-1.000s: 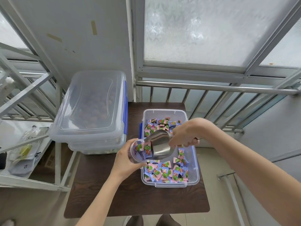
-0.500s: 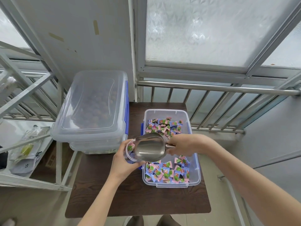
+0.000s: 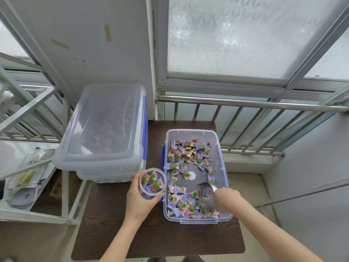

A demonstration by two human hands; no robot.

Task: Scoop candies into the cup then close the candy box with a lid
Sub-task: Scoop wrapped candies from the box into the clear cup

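1. Head view: the left hand [image 3: 140,197] has its grip wrapped around a clear plastic cup [image 3: 152,183], held just beside the left wall of the candy box [image 3: 197,220], over the dark tabletop [image 3: 113,233].
2. The cup holds several wrapped candies.
3. The right hand [image 3: 227,198] has its grip clamped on the handle of a metal scoop [image 3: 206,195], whose bowl lies down among the candies [image 3: 186,156] at the near right of the box.
4. The candies have pink and blue wrappers with a green print; any writing on them is too small to read.
5. A bare patch in the box's middle shows a round white sticker [image 3: 191,175].
6. The box is open, and its lid cannot be told apart.
7. To the left stand stacked lidded storage bins [image 3: 105,129] with blue clasps, the top one holding brown round items.
8. Farther left, packets [image 3: 26,178] lie on a shelf, their print unreadable.
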